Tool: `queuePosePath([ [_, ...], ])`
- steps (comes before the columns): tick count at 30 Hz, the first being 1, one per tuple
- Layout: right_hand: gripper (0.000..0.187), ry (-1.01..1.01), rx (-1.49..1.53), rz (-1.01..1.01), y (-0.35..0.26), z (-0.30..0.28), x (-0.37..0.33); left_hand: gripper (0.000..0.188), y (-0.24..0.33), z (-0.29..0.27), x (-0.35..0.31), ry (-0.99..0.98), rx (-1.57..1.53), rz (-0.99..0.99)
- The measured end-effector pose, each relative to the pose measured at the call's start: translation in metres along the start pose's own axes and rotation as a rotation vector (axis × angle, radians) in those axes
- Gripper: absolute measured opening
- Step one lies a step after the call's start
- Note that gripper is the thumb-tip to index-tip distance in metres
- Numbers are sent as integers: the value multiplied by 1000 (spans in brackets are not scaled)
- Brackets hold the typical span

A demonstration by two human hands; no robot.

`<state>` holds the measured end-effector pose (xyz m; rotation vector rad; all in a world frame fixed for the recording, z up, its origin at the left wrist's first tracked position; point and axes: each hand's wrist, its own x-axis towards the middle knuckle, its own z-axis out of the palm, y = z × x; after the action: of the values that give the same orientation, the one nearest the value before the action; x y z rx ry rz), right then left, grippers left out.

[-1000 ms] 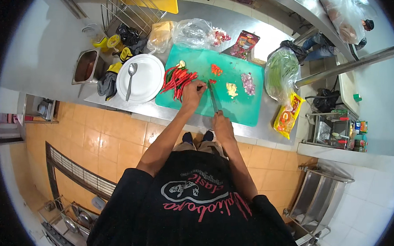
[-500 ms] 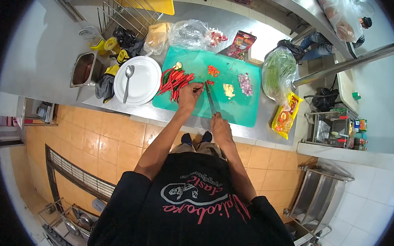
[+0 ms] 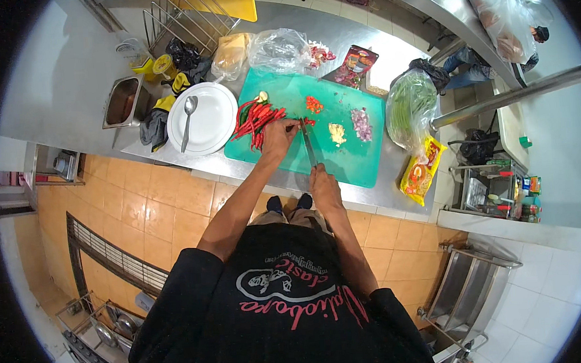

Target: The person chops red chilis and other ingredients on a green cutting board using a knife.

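My right hand is closed round the handle of a knife, whose blade points away across the green cutting board. Close to the blade's tip, my left hand is closed, fingers pinched on a red chili that they mostly hide. Small red cut bits lie right by the blade. Whole red chilies, a few green ones among them, are heaped left of that hand. Farther up the board is a pile of chopped red chili. Chopped garlic and diced shallots sit to the right.
Left of the board stands a white plate with a spoon. Behind are clear plastic bags and a dark pouch. Bagged green vegetables and a yellow packet lie right. Another person is at the far right.
The knife and right hand have shifted very slightly, the blade staying beside the left fingertips. Everything else looks the same.
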<state>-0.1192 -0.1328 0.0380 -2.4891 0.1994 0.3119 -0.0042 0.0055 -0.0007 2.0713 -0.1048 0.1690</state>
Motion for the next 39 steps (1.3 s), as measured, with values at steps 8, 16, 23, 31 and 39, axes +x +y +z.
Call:
queuePosePath([
  [8,29,-3,-45,13,-1,3,-2,13,3,0,1,-39,-88,-99],
  [16,26,-24,-132,10,-8,5,3,15,-3,1,3,-26,16,-54],
  [23,24,-7,-82,20,-18,5,22,13,4,2,2,-4,-50,-76],
  [31,25,17,-98,-24,-10,13,34,14,-13,15,0,81,-66,-2],
  [39,26,-22,-95,48,-13,11,21,13,-10,12,0,52,-25,-35],
])
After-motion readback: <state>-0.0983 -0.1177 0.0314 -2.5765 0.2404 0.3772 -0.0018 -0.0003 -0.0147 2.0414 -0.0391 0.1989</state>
